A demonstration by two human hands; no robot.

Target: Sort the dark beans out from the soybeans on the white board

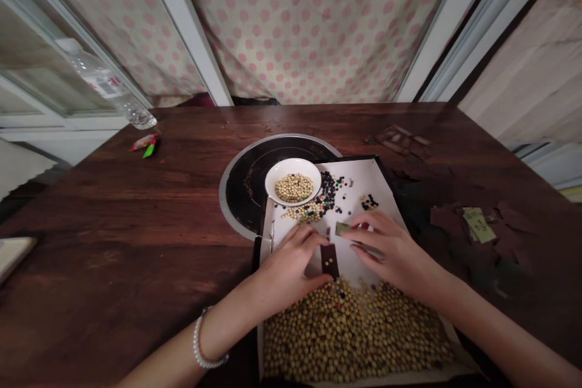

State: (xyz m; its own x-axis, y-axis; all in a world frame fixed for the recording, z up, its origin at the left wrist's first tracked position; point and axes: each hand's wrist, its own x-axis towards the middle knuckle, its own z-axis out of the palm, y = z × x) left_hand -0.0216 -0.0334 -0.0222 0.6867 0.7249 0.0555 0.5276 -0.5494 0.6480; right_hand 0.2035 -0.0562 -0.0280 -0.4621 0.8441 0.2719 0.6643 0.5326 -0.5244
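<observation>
My left hand [297,259] is curled at the edge of a small dark brown rectangular piece [330,262], its index finger at the top and its thumb near the bottom. Two pale beads rest on that piece. Across from it, my right hand [386,239] pinches a small olive-green card [342,228] between thumb and fingers. Both hands are over a white-lined shallow box [359,173]. A thick layer of yellowish beads [354,333] fills its near end. Toward its far end lie black and mixed-colour beads [331,189] beside a white bowl [293,165] holding more pale beads.
A round black inset plate [245,170] sits in the wooden table [136,224], partly under the box. To the right are dark brown pieces [448,218] with a green card [478,224] on top. A plastic bottle [107,85] and small wrappers [145,144] stand at the far left.
</observation>
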